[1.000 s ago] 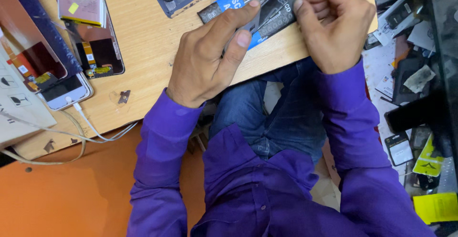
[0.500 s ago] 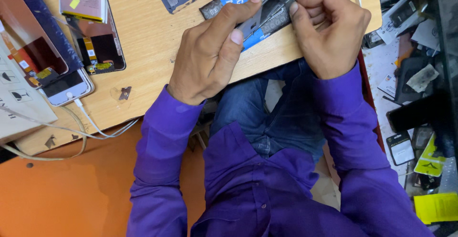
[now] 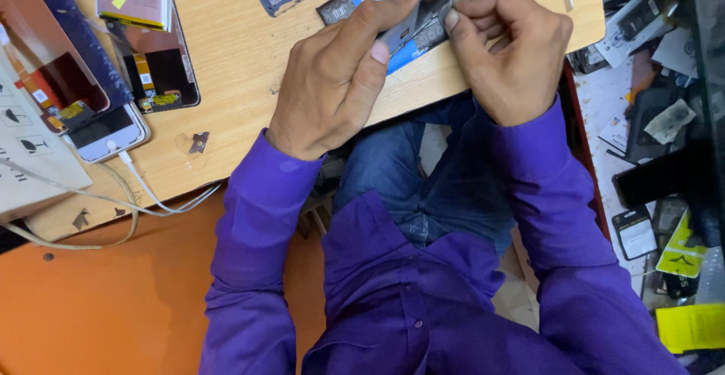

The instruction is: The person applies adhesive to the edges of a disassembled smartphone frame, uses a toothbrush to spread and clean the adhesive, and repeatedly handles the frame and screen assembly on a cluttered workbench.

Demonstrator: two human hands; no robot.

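Grey phone part [image 3: 400,37] is pinched by the left hand [image 3: 332,80] and the right hand [image 3: 513,50], at twelve o'clock on the wooden table [image 3: 226,65].

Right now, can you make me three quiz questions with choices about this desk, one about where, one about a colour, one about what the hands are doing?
1. Where is the white phone?
A. Desk's left edge
B. On the lap
C. On the floor

2. What colour are the sleeves?
A. Green
B. Purple
C. White

3. What are the left hand and right hand doing?
A. Resting flat, empty
B. Pinching a flat dark packet
C. Holding the cable

Answers: 1 A, it lies on the desk at left, cable plugged in. 2 B, both arms are purple. 3 B, fingers of both hands grip the packet.
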